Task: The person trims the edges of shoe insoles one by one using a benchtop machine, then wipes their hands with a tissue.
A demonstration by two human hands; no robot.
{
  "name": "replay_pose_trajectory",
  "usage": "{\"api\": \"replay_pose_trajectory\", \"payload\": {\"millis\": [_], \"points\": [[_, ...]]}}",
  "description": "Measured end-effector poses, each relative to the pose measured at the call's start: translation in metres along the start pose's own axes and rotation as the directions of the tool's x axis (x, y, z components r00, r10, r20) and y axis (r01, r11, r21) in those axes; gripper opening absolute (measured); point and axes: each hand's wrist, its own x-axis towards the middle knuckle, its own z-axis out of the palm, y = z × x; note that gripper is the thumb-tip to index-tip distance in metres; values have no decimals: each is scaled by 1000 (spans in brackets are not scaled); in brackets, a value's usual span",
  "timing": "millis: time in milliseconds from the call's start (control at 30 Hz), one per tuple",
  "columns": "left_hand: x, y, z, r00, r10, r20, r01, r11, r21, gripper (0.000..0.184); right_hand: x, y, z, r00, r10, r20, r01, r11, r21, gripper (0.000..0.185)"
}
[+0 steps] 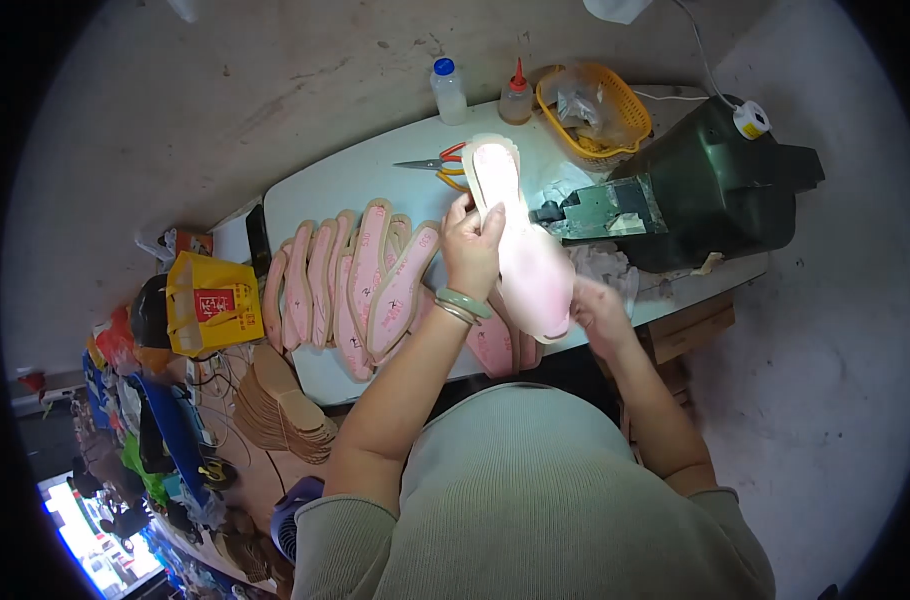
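Observation:
My left hand point(472, 245), with a green bangle and a metal bangle at the wrist, grips a pale pink shoe insole point(537, 275) at its narrow middle, thumb on top. The insole is tilted over the table, heel end away from me, and bright light washes out its surface. By the wide toe end's right edge is my right hand point(603, 315), fingers curled but blurred; whether they pinch the edge I cannot tell. More pink insoles with tan rims point(385, 285) lie overlapping to the left, and some point(490, 345) are partly hidden under my left forearm.
A dark green machine point(720, 190) stands right. Behind are scissors point(440, 163), a blue-capped bottle point(449, 95), a red-tipped bottle point(516, 100) and a yellow basket point(640, 125). At left are a yellow bag point(215, 305) and stacked brown insoles point(280, 405). The white table point(325, 185) meets a wall.

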Motion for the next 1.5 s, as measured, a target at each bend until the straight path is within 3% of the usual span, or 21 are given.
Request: {"api": "replay_pose_trajectory", "payload": {"millis": [67, 100, 200, 233, 333, 367, 400, 467, 500, 600, 633, 767, 1133, 1300, 1400, 1500], "points": [[7, 0, -3, 1000, -17, 13, 18, 999, -38, 26, -17, 3, 18, 990, 76, 119, -92, 986, 137, 28], [10, 2, -4, 999, -23, 23, 24, 998, -56, 28, -27, -27, 53, 969, 217, 119, -232, 963, 136, 29], [20, 3, -8, 996, -85, 3, 85, 994, -64, 28, -16, -12, 52, 961, 208, 181, -236, 960, 148, 29], [24, 1, -13, 996, -69, 65, 69, 998, 5, 31, -13, -11, 54, 973, 177, 150, -197, 973, 124, 28], [35, -1, -16, 983, 184, -20, -158, 889, 430, 45, -8, -10, 61, 989, 134, 59, -141, 982, 127, 26], [52, 0, -22, 928, 371, 41, -331, 767, 549, 63, -4, -11, 63, 992, 121, 23, -123, 984, 128, 24], [62, 14, -28, 894, 385, 229, -444, 701, 557, 67, 2, -14, 64, 994, 107, -10, -105, 986, 126, 23], [76, 39, -37, 738, 352, 576, -658, 564, 499, 76, 13, -19, 68, 994, 100, -50, -93, 987, 128, 22], [83, 42, -36, 656, 361, 663, -712, 587, 384, 75, 18, -23, 69, 993, 106, -57, -98, 987, 129, 21], [105, 54, -34, 391, 6, 920, -615, 746, 256, 66, 31, -29, 70, 990, 130, -49, -120, 979, 166, 20], [108, 47, -31, 414, 105, 904, -621, 759, 196, 52, 33, -33, 70, 989, 144, -31, -135, 972, 191, 19], [118, 47, -35, 377, 35, 925, -599, 771, 215, 39, 28, -39, 73, 992, 128, -5, -125, 978, 168, 23], [104, 44, -53, 506, -37, 862, -546, 760, 353, 39, 39, -41, 83, 987, 44, -155, -42, 999, 13, 22], [87, 42, -59, 600, -27, 800, -481, 787, 387, 38, 41, -45, 81, 987, 31, -157, -33, 999, -6, 23], [76, 46, -61, 642, -138, 754, -340, 830, 441, 38, 42, -46, 79, 987, 36, -155, -40, 999, -26, 23], [63, 49, -61, 707, -128, 695, -320, 819, 476, 38, 42, -47, 74, 989, 31, -147, -39, 998, -53, 24]]}}
